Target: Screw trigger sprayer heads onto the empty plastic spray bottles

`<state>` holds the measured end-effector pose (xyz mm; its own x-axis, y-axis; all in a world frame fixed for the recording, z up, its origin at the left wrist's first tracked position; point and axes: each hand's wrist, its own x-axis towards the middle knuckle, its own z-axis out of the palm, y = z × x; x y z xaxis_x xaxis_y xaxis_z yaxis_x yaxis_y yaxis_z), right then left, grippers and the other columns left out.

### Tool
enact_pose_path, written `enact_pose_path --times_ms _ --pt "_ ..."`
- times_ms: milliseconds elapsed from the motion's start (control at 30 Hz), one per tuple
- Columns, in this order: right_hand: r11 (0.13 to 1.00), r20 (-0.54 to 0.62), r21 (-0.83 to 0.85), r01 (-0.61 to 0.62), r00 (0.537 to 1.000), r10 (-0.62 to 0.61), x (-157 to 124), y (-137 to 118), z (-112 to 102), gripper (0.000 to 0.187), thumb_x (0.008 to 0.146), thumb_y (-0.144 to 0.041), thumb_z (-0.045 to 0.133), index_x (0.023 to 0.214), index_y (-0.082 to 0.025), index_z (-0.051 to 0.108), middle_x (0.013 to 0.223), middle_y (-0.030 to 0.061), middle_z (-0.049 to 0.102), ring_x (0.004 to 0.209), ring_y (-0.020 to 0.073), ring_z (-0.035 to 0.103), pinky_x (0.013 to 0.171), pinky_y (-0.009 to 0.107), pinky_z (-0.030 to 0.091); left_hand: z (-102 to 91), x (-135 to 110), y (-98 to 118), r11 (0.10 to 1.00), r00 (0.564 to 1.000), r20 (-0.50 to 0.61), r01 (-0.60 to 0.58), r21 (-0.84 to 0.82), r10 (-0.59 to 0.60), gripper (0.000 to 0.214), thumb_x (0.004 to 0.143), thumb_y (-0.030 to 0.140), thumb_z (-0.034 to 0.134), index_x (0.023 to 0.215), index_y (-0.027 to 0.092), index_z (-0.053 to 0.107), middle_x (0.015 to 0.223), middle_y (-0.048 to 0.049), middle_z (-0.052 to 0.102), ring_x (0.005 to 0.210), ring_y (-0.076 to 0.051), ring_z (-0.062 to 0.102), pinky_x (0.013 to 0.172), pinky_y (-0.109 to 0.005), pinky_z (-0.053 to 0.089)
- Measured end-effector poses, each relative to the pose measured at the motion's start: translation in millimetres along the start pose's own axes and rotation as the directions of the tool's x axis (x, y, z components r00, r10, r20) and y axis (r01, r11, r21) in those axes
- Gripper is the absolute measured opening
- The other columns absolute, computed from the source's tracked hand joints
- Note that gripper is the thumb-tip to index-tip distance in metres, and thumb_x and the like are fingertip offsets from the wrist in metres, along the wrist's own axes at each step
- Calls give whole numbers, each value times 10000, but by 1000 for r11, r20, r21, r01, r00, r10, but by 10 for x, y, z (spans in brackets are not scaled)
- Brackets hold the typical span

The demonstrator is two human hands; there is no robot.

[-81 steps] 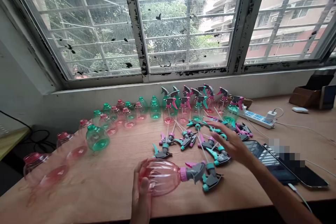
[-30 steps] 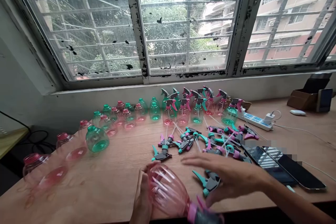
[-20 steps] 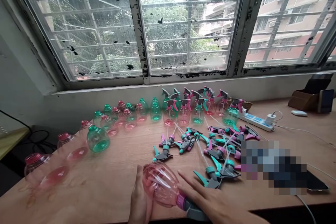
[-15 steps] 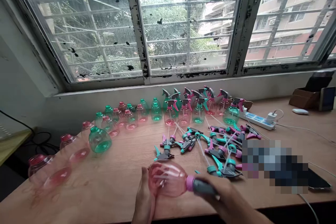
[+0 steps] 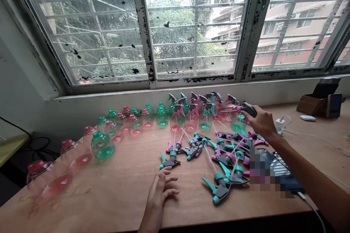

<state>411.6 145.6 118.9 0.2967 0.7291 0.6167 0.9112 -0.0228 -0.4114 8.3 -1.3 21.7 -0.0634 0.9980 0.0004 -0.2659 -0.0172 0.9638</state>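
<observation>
Right hand (image 5: pixel 261 123) is stretched out towards the window, fingers wrapped round the grey trigger head (image 5: pixel 249 109) of the pink spray bottle (image 5: pixel 228 111). The bottle lies on its side in the air, long axis roughly level. Its base points away to the left of the hand and its neck sits in the grip. It hangs just beside the row of capped bottles (image 5: pixel 191 113), blurred. Loose trigger heads (image 5: pixel 221 156) are scattered below and left of that hand. Left hand (image 5: pixel 160 193) rests flat on the table (image 5: pixel 123 174), fingers spread, holding nothing, with one loose head just beyond its fingertips.
</observation>
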Motion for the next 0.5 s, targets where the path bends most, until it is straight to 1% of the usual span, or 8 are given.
enact_pose_path --times_ms 67,133,233,333,500 --pt "1000 77 -26 0 997 2 151 64 224 294 963 -370 629 1113 -121 668 989 150 742 946 277 700 794 351 522 -6 -4 6 1000 1000 -3 -9 -5 9 373 916 548 572 1005 194 648 1333 -126 531 1057 -285 612 705 -343 597" --pt "998 141 -59 -17 990 25 285 115 425 255 973 -343 630 1151 -162 649 1090 84 712 949 239 696 831 408 561 -8 -7 13 1000 1000 9 -13 -3 13 356 915 533 582 998 194 651 1334 -125 528 1063 -284 605 716 -346 598" --pt "996 232 -85 -26 972 46 473 159 644 257 972 -322 642 1186 -180 636 1176 74 680 978 237 691 829 424 584 3 -10 27 1000 999 28 -17 15 17 341 907 519 604 981 191 657 1342 -122 522 1049 -271 603 717 -336 596" --pt "995 262 -97 -38 963 62 667 158 764 291 974 -312 640 1230 -176 614 1214 85 666 995 245 686 840 441 585 17 -15 35 999 999 38 -16 28 15 342 899 518 616 975 187 661 1324 -124 532 1028 -261 607 715 -330 596" --pt "994 289 -110 -25 956 56 899 86 866 279 973 -311 641 1220 -182 622 1224 83 664 1013 249 681 851 444 581 -8 -11 9 997 997 73 -27 72 22 338 919 512 587 1003 192 659 1336 -128 525 1050 -272 609 753 -344 590"
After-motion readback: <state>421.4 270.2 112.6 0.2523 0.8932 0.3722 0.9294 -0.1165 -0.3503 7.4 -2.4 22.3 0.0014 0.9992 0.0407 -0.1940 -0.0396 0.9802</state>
